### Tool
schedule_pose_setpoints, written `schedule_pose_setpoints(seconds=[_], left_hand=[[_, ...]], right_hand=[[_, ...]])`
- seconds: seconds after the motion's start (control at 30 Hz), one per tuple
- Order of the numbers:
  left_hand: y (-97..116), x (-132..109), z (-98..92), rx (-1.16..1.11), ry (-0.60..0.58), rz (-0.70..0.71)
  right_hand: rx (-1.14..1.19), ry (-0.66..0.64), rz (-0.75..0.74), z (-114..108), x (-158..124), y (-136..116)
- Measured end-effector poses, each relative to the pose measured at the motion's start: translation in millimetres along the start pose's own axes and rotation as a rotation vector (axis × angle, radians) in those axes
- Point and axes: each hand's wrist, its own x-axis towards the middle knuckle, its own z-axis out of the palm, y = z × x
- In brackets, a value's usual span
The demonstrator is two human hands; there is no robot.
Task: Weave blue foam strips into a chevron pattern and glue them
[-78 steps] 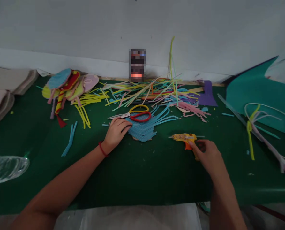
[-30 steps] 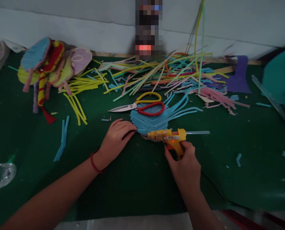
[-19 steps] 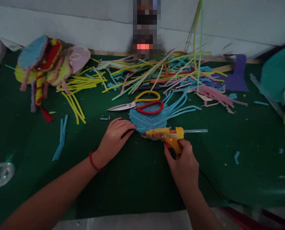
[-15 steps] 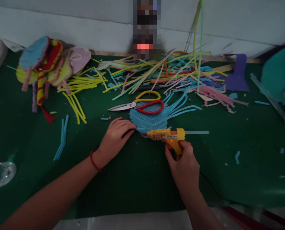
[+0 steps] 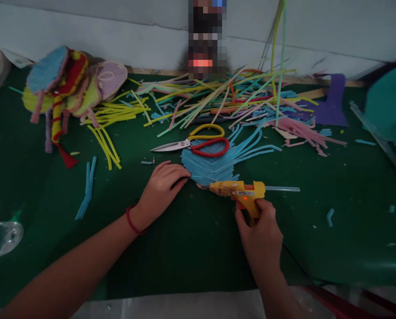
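Observation:
My left hand (image 5: 160, 188) lies flat on the green table, fingertips pressing the left edge of a blue woven strip piece (image 5: 211, 166). My right hand (image 5: 259, 235) is closed around the handle of a yellow glue gun (image 5: 239, 190). The gun's red light is on, and its nozzle points left at the lower edge of the blue piece. A clear glue stick (image 5: 282, 189) juts out of its back. Scissors with a yellow and a red handle (image 5: 193, 141) rest on the top of the blue piece.
A tangle of coloured foam strips (image 5: 224, 102) fills the back of the green table (image 5: 184, 248). Finished woven pieces (image 5: 68, 84) are heaped at back left. A clear plastic bottle (image 5: 0, 239) lies at the left edge. Teal sheet (image 5: 387, 102) and purple foam (image 5: 334, 106) sit at right.
My right hand took hold of the glue gun and carried it left, up to the lower edge of the blue piece. The left hand stayed pressed on the piece.

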Motion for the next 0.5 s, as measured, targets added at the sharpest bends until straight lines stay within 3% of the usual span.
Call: schedule_pose_setpoints(seconds=[0.5], left_hand=[[-0.5, 1.3, -1.1, 0.002, 0.010, 0.038]], right_hand=[[0.004, 0.068, 0.028, -1.7, -4.2, 5.3]])
